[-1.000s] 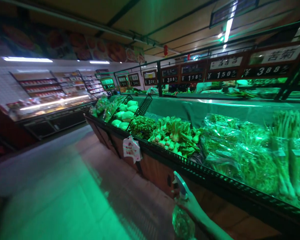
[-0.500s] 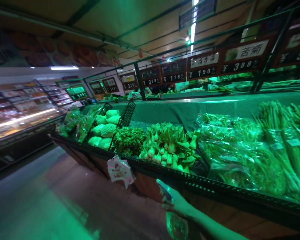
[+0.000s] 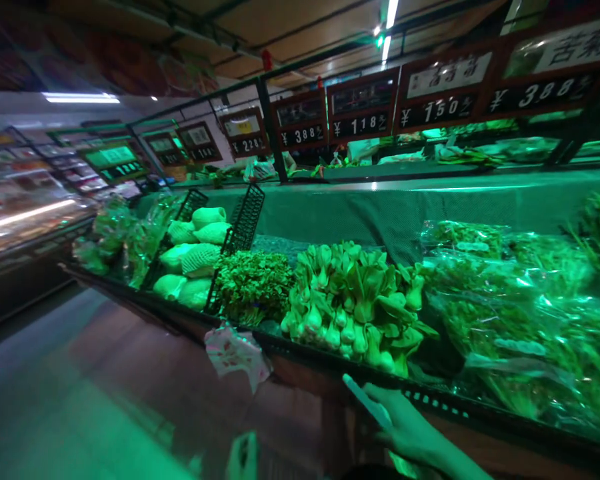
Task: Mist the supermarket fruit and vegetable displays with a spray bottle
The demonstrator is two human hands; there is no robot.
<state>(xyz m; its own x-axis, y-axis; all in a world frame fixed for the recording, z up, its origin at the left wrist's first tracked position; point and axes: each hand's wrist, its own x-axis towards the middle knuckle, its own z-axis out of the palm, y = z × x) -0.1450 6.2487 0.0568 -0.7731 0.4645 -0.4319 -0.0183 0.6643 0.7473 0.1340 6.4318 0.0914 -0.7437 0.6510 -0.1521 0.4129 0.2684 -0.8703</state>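
Note:
My right hand [image 3: 405, 420] is closed around a thin, flat phone [image 3: 367, 400], its pale edge pointing up and left. Below that hand, part of a clear plastic bag [image 3: 403, 465] shows; the rest is out of frame. The hand is just in front of the black rim of the vegetable stand, nearest to the heap of bok choy [image 3: 353, 307], and touches none of it. At the bottom edge, what looks like part of my left hand [image 3: 243, 457] comes into view; its fingers are blurred and cut off.
Leafy herbs [image 3: 254, 283], netted pale melons or gourds [image 3: 200, 259] and bagged greens [image 3: 510, 320] lie along the sloping stand. A crumpled printed plastic bag [image 3: 237, 357] hangs off its front rim. Price signs [image 3: 363, 123] line the rail above. Open floor [image 3: 95, 393] lies to the left.
The view has moved closer to the stand. My right hand with the phone has shifted right and lower, and its hanging bag is mostly out of view. The left hand's part has appeared below.

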